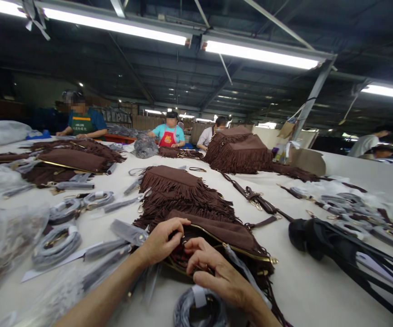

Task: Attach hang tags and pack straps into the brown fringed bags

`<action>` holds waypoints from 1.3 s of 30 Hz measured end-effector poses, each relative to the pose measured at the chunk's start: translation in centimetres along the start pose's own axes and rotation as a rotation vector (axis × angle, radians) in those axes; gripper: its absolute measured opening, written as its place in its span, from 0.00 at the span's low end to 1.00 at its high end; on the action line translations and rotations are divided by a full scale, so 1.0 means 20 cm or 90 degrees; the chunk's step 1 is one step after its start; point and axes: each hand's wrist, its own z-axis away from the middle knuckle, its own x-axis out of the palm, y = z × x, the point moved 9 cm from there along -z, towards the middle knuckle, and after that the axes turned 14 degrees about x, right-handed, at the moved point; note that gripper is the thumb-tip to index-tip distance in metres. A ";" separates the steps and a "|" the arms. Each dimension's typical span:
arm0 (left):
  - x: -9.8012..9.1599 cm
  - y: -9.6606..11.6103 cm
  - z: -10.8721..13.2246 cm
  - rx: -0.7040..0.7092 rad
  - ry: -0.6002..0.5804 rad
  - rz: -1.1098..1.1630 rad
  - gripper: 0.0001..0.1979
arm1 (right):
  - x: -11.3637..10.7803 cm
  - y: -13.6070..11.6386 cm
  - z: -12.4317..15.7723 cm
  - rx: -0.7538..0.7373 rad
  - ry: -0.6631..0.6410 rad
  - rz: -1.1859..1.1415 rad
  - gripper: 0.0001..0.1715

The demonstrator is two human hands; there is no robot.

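A dark brown fringed handbag point(213, 231) lies in front of me with its gold zip undone and its opening facing me. My left hand point(164, 240) is closed on the bag's edge at the left end of the opening, fingertips pinched together. At the mouth of the bag, my right hand point(213, 270) has its fingers curled inward; whatever they hold is hidden. Below it sits a coiled strap point(199, 309) in grey wrap with a white band. Another fringed bag point(172, 177) lies just beyond, touching the first.
Wrapped strap coils point(57, 245) and plastic bags point(8, 240) cover the left side. A tall stack of fringed bags point(239, 150) stands farther back. Black straps point(319, 236) lie at right. Several co-workers, one in a red apron point(168, 137), are at the far side.
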 end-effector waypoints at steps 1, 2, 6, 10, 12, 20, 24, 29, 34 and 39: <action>0.00 0.00 0.00 -0.001 0.000 -0.002 0.08 | 0.00 0.00 0.00 0.007 -0.015 0.004 0.12; 0.00 0.00 0.00 0.001 0.000 -0.003 0.08 | 0.00 0.01 0.01 0.009 -0.030 0.011 0.15; 0.01 0.01 0.00 0.022 -0.011 -0.014 0.07 | 0.01 0.04 0.01 -0.009 -0.091 0.049 0.20; 0.02 0.01 0.00 0.036 -0.021 -0.020 0.07 | 0.02 0.05 -0.01 -0.020 -0.081 0.060 0.13; 0.01 0.01 0.00 0.030 -0.016 -0.013 0.07 | 0.02 0.05 -0.01 -0.017 -0.069 0.047 0.08; -0.15 0.20 -0.09 -0.032 0.109 -0.121 0.08 | -0.16 0.04 -0.01 -0.030 0.196 -0.074 0.06; 0.02 0.16 -0.07 -0.201 0.069 0.142 0.11 | -0.17 0.09 -0.04 0.017 0.213 -0.197 0.13; 0.14 0.11 -0.03 -0.219 0.053 0.237 0.12 | -0.12 0.18 -0.08 0.113 0.168 -0.308 0.24; 0.15 0.09 -0.01 -0.217 0.045 0.196 0.12 | -0.13 0.21 -0.08 0.090 0.225 -0.328 0.27; 0.14 0.10 -0.01 -0.220 0.041 0.134 0.11 | -0.14 0.23 -0.08 0.076 0.262 -0.350 0.28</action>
